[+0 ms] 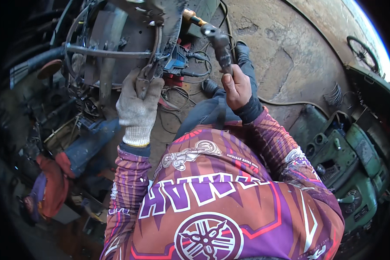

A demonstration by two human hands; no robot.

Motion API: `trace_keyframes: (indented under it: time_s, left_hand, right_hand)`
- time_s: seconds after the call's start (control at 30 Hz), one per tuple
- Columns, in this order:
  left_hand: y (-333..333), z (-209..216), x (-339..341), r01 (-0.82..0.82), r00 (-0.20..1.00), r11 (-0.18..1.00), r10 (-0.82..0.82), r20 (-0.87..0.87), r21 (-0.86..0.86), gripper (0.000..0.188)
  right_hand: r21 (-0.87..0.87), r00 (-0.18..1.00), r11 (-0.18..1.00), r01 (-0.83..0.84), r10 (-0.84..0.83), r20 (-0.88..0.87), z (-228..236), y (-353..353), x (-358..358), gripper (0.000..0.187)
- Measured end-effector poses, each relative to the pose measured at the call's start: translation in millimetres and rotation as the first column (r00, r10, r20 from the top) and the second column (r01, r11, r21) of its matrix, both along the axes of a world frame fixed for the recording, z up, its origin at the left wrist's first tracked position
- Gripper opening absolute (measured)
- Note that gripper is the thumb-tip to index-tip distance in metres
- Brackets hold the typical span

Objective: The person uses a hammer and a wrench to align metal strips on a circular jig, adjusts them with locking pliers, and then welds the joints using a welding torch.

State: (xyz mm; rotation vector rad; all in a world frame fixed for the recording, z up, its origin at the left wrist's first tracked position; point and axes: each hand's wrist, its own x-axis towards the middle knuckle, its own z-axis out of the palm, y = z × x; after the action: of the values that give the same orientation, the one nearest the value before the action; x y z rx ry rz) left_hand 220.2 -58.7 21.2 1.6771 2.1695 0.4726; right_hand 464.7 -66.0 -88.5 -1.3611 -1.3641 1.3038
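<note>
My right hand [237, 88], bare, is closed round the handle of a dark metal hammer [222, 50]. Its worn, rounded head is raised beyond my fist, to the right of the metalwork. My left hand [136, 102] wears a pale knitted glove, with its fingers wrapped round a dark metal piece [144, 82] at the near edge of a round metal frame [112, 54]. Exactly what that piece is cannot be made out, since the glove covers part of it. A curved metal bar [157, 41] runs down toward the gloved fingers.
Right beside the frame sits a blue and black corded tool [177, 63], with looped cables [177, 97] on the floor. An orange-handled object [194, 18] lies behind the hammer. Green machinery [351, 164] stands at right, a wheel rim [362, 53] farther off. Clutter and cloth [54, 190] fill the left.
</note>
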Motion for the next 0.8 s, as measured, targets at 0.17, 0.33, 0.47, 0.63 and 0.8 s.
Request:
trace_keyframes:
  time_s: [0.17, 0.33, 0.47, 0.63, 0.8]
  left_hand:
    - [1, -2, 4, -0.093, 0.979, 0.995, 0.099, 0.178, -0.042, 0.059]
    - [-11, -21, -26, 0.059, 0.987, 0.988, -0.079, 0.142, 0.141, 0.056]
    - [3, 3, 9, -0.063, 0.995, 0.998, 0.062, 0.083, 0.002, 0.057]
    - [-1, 4, 6, -0.076, 0.995, 0.997, 0.074, 0.069, 0.022, 0.058]
    - [-1, -3, 0, -0.054, 0.998, 0.998, 0.054, 0.017, 0.01, 0.06]
  right_hand:
    - [0.206, 0.972, 0.961, -0.185, 0.209, -0.104, 23, -3, -20, 0.036]
    - [0.384, 0.96, 0.902, -0.198, 0.257, -0.109, 50, 12, -34, 0.039]
    - [-0.012, 0.943, 0.969, -0.245, 0.241, 0.231, 44, 28, -35, 0.037]
    - [0.123, 0.951, 0.959, -0.257, 0.228, 0.207, 53, 37, -33, 0.036]
    - [0.084, 0.938, 0.961, -0.262, 0.233, 0.256, 58, 35, -29, 0.036]
